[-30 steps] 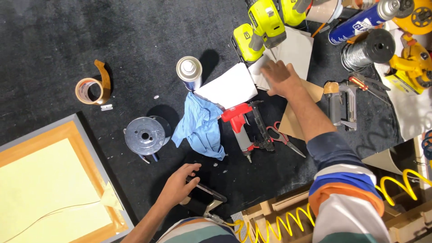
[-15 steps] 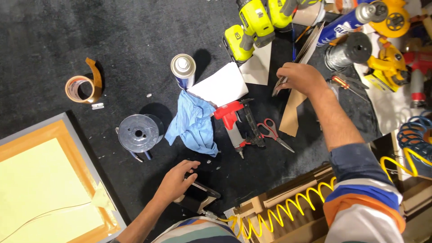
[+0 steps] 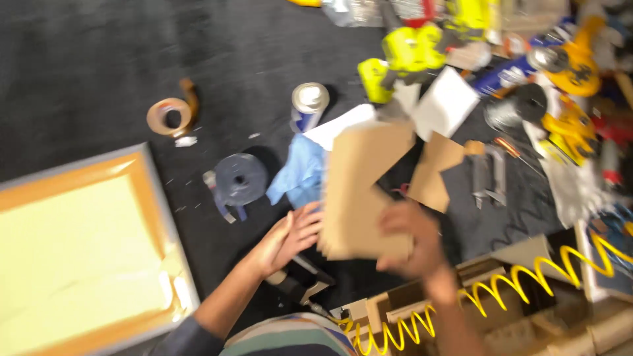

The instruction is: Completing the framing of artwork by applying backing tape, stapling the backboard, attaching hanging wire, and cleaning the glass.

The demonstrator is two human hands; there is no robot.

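My right hand [image 3: 410, 238] grips a brown cardboard piece [image 3: 361, 186] by its lower right corner and holds it over the dark floor. Open, my left hand [image 3: 289, 238] touches the cardboard's lower left edge with its fingertips. The cardboard hides the red tool that lay under it. A light blue cloth [image 3: 300, 173] and a white sheet [image 3: 343, 124] show just left of the cardboard. The picture is blurred by motion.
A wooden frame with yellow mesh [image 3: 79, 250] lies at left. A tape roll [image 3: 168, 117], a grey spool [image 3: 239, 178] and a spray can [image 3: 308, 102] sit on the floor. Yellow power tools [image 3: 409, 56], another cardboard piece [image 3: 438, 173] and a yellow coiled hose [image 3: 501, 290] crowd the right.
My right hand has drawn back from the far tools, bringing a cardboard piece toward me. My left hand has left the black object and come up to the cardboard.
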